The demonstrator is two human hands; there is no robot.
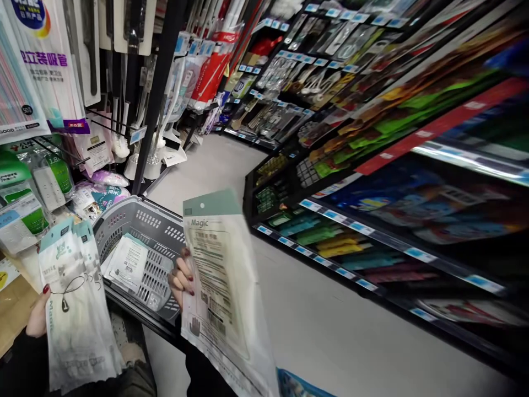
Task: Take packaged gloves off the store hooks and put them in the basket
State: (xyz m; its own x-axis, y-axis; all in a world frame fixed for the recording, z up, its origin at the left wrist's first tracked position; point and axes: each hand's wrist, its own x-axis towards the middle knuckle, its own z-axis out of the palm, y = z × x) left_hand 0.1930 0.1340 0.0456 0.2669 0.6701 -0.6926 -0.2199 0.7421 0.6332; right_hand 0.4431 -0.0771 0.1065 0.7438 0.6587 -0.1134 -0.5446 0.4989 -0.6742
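My left hand [39, 315] is closed on the edge of several flat packs of gloves [78, 331], white with teal tops, fanned one over another. Part of that hand is hidden behind the packs. In the middle, my right hand [182, 275] grips a single glove pack [225, 286] by its left side, its printed back and barcode turned towards me. Between and beyond the hands sits a grey shopping basket [159, 220] with slotted walls. Similar white packs [129, 262] lie in its left part.
Hanging straw packs [41, 71] and packaged power strips [45, 182] crowd the left side. A black rack post [155, 94] stands just beyond the basket. Along the right run shelves [355, 226] of colourful packets, with grey floor [306, 320] between. A cardboard box [16, 309] is at the lower left.
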